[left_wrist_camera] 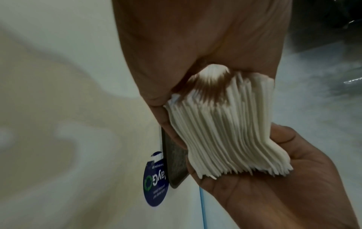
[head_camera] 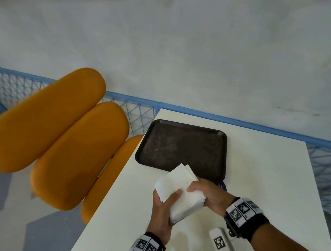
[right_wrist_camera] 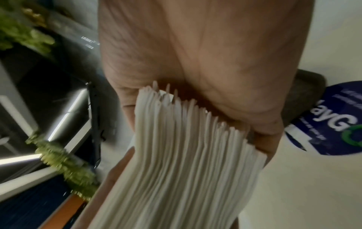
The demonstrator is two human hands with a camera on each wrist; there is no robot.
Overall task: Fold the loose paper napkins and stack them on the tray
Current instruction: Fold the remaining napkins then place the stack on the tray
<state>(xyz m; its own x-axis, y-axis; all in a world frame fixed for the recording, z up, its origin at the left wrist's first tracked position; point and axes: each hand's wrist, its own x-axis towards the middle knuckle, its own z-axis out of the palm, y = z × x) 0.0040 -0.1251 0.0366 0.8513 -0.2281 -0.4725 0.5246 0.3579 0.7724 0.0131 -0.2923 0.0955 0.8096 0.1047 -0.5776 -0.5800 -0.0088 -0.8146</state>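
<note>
Holding napkin stack (head_camera: 180, 194) above the surface (head_camera: 266, 185), just short of the tray (head_camera: 181, 142): left hand (head_camera: 164, 209) and right hand (head_camera: 211, 195) both grip it, fingers curled round opposite edges. Wrist views show fanned sheet edges plus a blue sticker (left_wrist_camera: 155, 182); head view barely does.

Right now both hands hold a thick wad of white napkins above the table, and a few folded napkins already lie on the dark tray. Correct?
Not quite. The head view shows the dark tray bare; both hands do hold the wad of napkins above the table.
</note>
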